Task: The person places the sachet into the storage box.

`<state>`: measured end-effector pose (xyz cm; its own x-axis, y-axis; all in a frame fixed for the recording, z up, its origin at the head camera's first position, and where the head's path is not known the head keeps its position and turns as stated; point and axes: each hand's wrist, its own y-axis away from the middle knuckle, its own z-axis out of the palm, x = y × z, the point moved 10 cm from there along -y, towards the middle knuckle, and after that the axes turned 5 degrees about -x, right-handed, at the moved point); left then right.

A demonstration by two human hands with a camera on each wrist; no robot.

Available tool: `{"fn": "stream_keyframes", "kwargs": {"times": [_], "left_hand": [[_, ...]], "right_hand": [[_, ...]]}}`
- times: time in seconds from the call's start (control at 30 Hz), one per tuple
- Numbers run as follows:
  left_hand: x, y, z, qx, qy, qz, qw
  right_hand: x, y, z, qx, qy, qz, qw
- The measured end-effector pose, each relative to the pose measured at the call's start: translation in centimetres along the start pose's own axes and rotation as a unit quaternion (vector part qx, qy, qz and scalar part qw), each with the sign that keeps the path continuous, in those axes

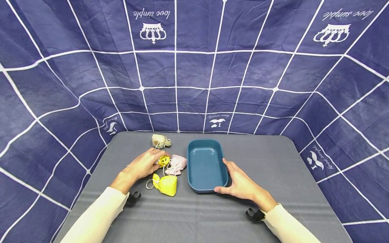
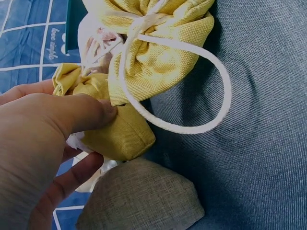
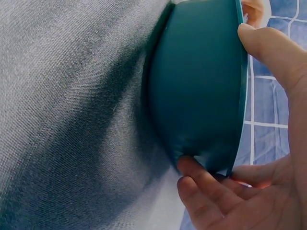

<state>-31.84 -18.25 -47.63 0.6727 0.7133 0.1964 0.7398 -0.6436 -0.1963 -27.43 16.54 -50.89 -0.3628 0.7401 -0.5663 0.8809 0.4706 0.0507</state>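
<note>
My left hand (image 1: 143, 164) grips a small yellow drawstring pouch (image 2: 125, 132), with the thumb on its near side and fingers behind. In the head view the hand covers part of this pouch. Close by lie a pink drawstring pouch (image 1: 178, 162) and another yellow drawstring pouch (image 1: 168, 185) with a white cord loop. A cream patterned pouch (image 1: 158, 140) lies just beyond the hand. My right hand (image 1: 243, 182) holds a blue-green rectangular tray (image 1: 204, 170) at its near right side, thumb at the rim and fingers around the outer wall.
A grey cloth covers the table (image 1: 267, 162). Below the gripped pouch in the left wrist view is a grey-brown cloth pouch (image 2: 144, 196). Dark blue curtains (image 1: 194, 71) with white grid lines enclose the back and both sides of the table.
</note>
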Motion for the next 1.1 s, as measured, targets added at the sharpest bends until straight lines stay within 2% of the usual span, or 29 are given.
{"fn": "stream_keyframes", "kwargs": {"times": [0.27, 0.43, 0.53, 0.7, 1.1], "left_hand": [[-0.2, 0.4, -1.8, 0.044, 0.003, -0.046, 0.9980], [0.1, 0.3, -2.2, 0.052, 0.014, -0.072, 0.9959], [0.5, 0.1, -2.5, 0.061, 0.013, -0.078, 0.9950], [1.4, -0.5, -2.8, 0.080, 0.015, -0.080, 0.9935], [3.7, -3.1, -2.8, 0.097, 0.044, -0.095, 0.9898]], "right_hand": [[0.1, -0.1, -0.1, -0.002, -0.005, 0.005, 1.000], [0.2, 0.0, -0.2, 0.001, -0.010, 0.007, 1.000], [0.1, 0.1, -0.2, 0.003, -0.007, 0.004, 1.000], [-0.1, 0.1, -0.1, 0.003, -0.005, 0.002, 1.000], [0.3, 0.0, 0.2, -0.008, -0.016, 0.011, 1.000]]}}
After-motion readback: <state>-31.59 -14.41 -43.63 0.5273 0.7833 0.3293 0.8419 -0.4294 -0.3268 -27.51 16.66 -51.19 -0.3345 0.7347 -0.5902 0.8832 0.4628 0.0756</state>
